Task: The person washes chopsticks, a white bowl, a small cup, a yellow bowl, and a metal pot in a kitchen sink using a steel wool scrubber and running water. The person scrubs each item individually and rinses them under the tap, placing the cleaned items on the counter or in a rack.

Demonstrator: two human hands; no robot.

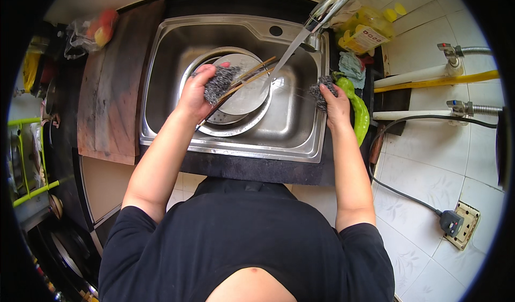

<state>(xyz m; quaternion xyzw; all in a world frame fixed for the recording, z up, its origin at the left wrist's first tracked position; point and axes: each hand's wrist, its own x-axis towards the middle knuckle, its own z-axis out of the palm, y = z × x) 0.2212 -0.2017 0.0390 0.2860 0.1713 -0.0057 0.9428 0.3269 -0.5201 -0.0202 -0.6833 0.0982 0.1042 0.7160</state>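
Note:
My left hand point(194, 95) is closed around a grey, fuzzy scrubbing pad point(218, 85) and a bundle of chopsticks point(252, 76), which slant up to the right over the sink. Below them a white plate point(233, 104) lies in a round metal basin point(261, 117) in the steel sink point(155, 117). Water runs from the chrome faucet point(328, 9) past the chopstick tips into the basin. At the sink's right rim my right hand point(337, 106) grips a second dark grey scrubbing pad point(323, 91), close beside a green pepper point(358, 111).
A wooden board point(110, 103) lies left of the sink, with a plastic bag of red fruit point(96, 31) behind it. At the back right stand a yellow container point(366, 31) and a blue-green cloth point(352, 70). A black cable point(394, 194) runs to a wall socket point(465, 227).

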